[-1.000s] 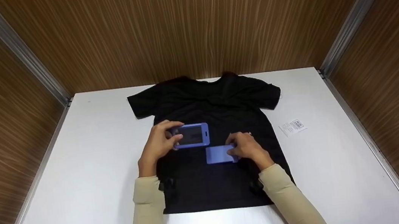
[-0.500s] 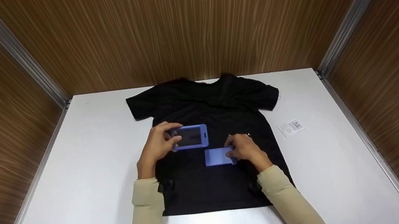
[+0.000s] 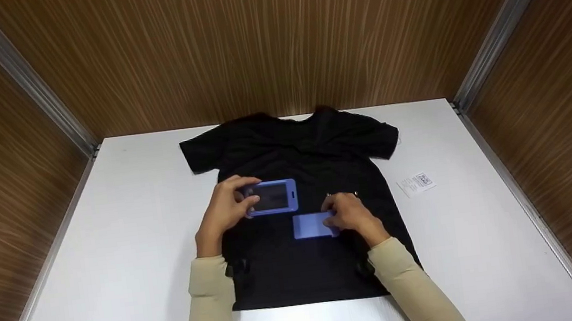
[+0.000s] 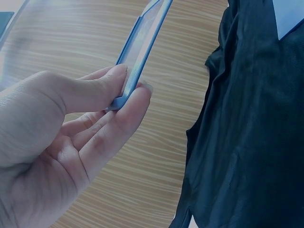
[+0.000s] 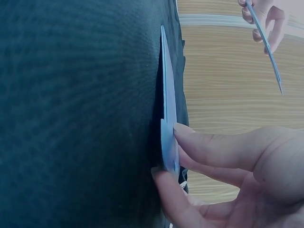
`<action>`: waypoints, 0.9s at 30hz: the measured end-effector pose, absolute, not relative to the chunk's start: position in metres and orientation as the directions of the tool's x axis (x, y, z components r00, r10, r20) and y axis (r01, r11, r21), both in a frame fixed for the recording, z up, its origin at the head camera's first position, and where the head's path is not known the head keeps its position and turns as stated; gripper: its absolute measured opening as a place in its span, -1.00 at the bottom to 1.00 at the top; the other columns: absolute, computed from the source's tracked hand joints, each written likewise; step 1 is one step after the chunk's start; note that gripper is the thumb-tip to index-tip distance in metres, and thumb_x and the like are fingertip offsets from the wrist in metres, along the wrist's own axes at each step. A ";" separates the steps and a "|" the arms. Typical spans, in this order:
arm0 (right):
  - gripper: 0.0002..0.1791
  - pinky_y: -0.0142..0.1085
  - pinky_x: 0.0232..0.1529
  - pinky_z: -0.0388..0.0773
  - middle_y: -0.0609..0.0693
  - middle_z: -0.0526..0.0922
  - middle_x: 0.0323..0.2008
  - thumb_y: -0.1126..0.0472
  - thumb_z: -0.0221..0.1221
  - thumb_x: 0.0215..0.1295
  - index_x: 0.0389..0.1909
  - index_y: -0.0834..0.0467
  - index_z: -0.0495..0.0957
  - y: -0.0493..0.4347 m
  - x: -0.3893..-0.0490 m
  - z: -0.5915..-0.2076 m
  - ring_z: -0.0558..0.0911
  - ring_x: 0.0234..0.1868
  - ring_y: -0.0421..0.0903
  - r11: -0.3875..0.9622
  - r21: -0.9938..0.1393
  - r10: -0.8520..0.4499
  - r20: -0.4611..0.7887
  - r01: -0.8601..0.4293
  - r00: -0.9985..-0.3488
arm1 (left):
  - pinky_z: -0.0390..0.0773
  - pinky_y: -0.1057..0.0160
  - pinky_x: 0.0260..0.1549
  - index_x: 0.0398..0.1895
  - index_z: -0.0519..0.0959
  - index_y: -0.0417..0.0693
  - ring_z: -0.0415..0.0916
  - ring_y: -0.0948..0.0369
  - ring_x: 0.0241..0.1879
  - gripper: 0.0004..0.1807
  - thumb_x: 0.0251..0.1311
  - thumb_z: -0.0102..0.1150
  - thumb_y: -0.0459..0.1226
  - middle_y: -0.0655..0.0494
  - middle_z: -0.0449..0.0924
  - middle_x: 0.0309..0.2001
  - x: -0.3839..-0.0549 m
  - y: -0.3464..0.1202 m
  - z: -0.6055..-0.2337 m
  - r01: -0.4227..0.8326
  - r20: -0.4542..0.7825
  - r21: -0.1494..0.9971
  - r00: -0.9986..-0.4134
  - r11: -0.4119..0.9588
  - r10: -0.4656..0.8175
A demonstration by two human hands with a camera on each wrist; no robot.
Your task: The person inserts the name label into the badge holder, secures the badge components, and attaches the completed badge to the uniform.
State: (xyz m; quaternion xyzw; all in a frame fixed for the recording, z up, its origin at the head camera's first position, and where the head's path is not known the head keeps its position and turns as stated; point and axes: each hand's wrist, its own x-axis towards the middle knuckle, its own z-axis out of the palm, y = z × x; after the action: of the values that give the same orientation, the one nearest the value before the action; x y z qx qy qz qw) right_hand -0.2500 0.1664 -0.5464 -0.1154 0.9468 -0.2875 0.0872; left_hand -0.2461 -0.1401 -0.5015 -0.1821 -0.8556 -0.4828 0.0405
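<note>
A black T-shirt (image 3: 288,269) lies spread out. Above its left side, my left hand (image 3: 228,203) pinches one end of a blue-framed card holder (image 3: 273,197) with a see-through window and a small slot at its right end. In the left wrist view, thumb and fingers grip the holder's edge (image 4: 147,52), tilted. Lower and to the right, my right hand (image 3: 351,213) pinches the right end of a flat light-blue rectangular piece (image 3: 309,226). The right wrist view shows this thin piece (image 5: 169,99) nearly edge-on close over the shirt, a short flap at the pinched end.
The shirt rests on a white table (image 3: 111,247) with wood-patterned panels (image 3: 261,43) at the back and both sides. A small printed paper tag (image 3: 416,183) lies to the right of the shirt.
The scene sits slightly lower in the head view. Both hands keep the same hold on the card holder and the blue piece, with hardly any movement between them.
</note>
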 end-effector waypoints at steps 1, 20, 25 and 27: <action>-0.74 -0.19 -0.37 0.68 0.19 0.76 -0.25 0.28 0.52 0.04 -0.21 0.18 0.77 0.166 -0.250 -0.546 0.70 -0.46 -0.03 0.809 -0.563 -0.267 -0.097 -0.169 -0.959 | 0.64 0.32 -0.62 0.09 0.71 -0.16 0.62 0.20 -0.59 -0.63 0.20 0.38 -0.48 -0.16 0.60 -0.18 -0.246 -0.140 -0.502 0.353 0.247 0.812 -0.930 0.465 0.273; -0.75 0.03 -0.11 0.65 0.17 0.76 -0.33 0.30 0.55 -0.06 -0.31 0.22 0.76 0.167 -0.247 -0.546 0.70 -0.22 0.14 0.811 -0.506 -0.337 0.004 -0.293 -0.941 | 0.65 0.31 -0.63 0.08 0.71 -0.18 0.64 0.15 -0.58 -0.64 0.20 0.38 -0.49 -0.17 0.59 -0.22 -0.245 -0.141 -0.504 0.360 0.258 0.820 -0.926 0.445 0.275; -0.75 0.06 -0.06 0.66 0.20 0.78 -0.25 0.31 0.53 -0.01 -0.26 0.23 0.77 0.172 -0.249 -0.541 0.71 -0.16 0.16 0.791 -0.534 -0.353 -0.001 -0.297 -0.936 | 0.65 0.31 -0.63 0.08 0.71 -0.17 0.63 0.17 -0.58 -0.65 0.21 0.38 -0.48 -0.16 0.59 -0.22 -0.246 -0.141 -0.504 0.355 0.256 0.818 -0.929 0.452 0.268; -0.75 0.07 -0.01 0.66 0.20 0.79 -0.22 0.30 0.52 0.02 -0.24 0.23 0.76 0.176 -0.250 -0.537 0.72 -0.12 0.17 0.782 -0.552 -0.352 -0.009 -0.289 -0.936 | 0.65 0.32 -0.63 0.08 0.71 -0.17 0.63 0.17 -0.57 -0.65 0.21 0.39 -0.47 -0.16 0.60 -0.21 -0.246 -0.141 -0.504 0.353 0.254 0.815 -0.930 0.459 0.265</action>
State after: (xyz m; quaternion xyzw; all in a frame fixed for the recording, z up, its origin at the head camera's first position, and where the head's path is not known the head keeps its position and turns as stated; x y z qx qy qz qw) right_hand -0.2499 0.1756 -0.5372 -0.1702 0.9424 -0.2826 0.0558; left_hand -0.2459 -0.1412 -0.5045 -0.1813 -0.8528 -0.4877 0.0451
